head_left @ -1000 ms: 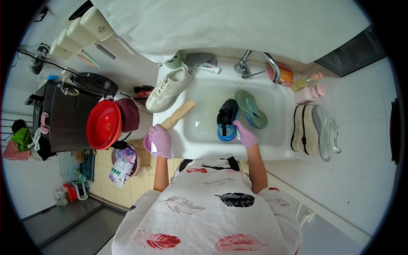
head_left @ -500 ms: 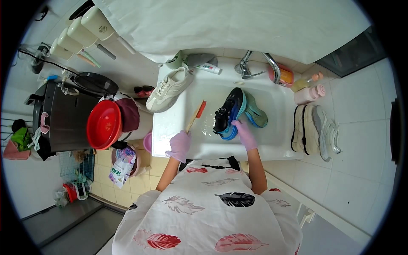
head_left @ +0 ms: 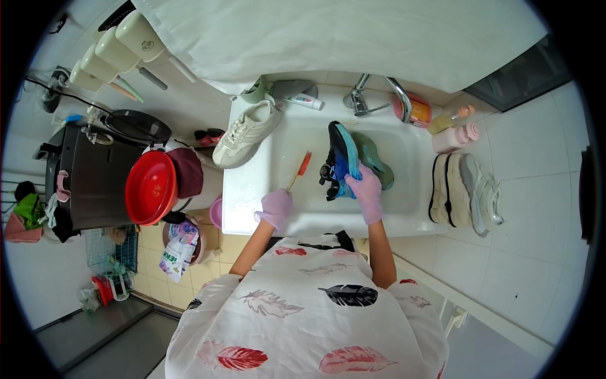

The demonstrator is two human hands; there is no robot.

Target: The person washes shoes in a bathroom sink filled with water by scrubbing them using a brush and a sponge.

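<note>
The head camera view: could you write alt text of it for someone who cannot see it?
A person's gloved right hand holds a black-and-blue shoe over a white sink, while the gloved left hand holds an orange-bristled brush. A greenish sole shows beside the shoe, and a white sneaker rests on the sink's edge.

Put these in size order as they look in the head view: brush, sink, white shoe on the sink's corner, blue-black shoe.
1. Sink
2. White shoe and blue-black shoe, too alike to rank
3. Brush, partly hidden by the left hand
</note>
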